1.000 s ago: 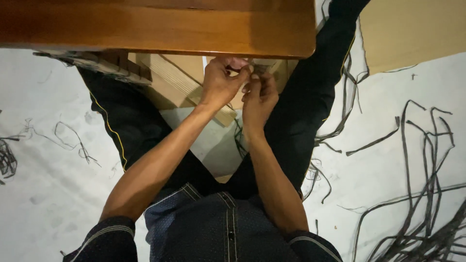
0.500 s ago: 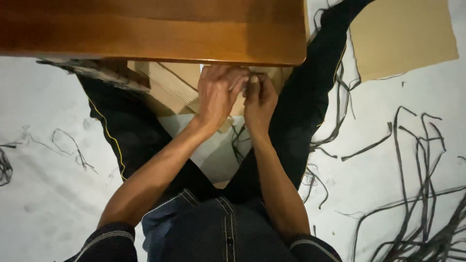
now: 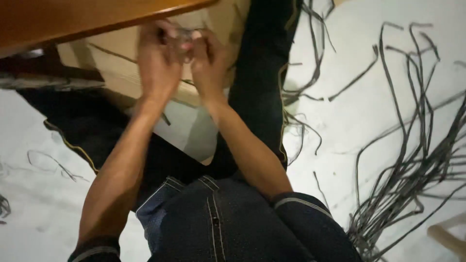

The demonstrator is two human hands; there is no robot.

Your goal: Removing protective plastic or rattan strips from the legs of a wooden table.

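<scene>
Now your view has swung left and tipped, so the wooden worktop (image 3: 73, 19) that ran straight across the top half a second ago sits slanted in the upper left corner, and more of the white floor (image 3: 369, 121) shows on the right. Your two hands have stayed pressed together just under the worktop edge, upper middle of the frame, so the work between them looks unfinished rather than let go.

Your left hand (image 3: 158, 65) is curled closed, and your right hand (image 3: 208, 63) is curled closed against it; both pinch a small pale piece (image 3: 182, 39) between the fingertips, too blurred to name further.

Counting what shows: two hands, one worktop, one pale piece in your grip. Behind your hands lies cardboard (image 3: 126, 68), at least two flat sheets stacked, the exact number unclear. Dark thin strips (image 3: 412, 165) lie scattered at the right, far more than a dozen, tangled beyond an exact count. A few thin strands (image 3: 48, 162) lie at the lower left.
</scene>
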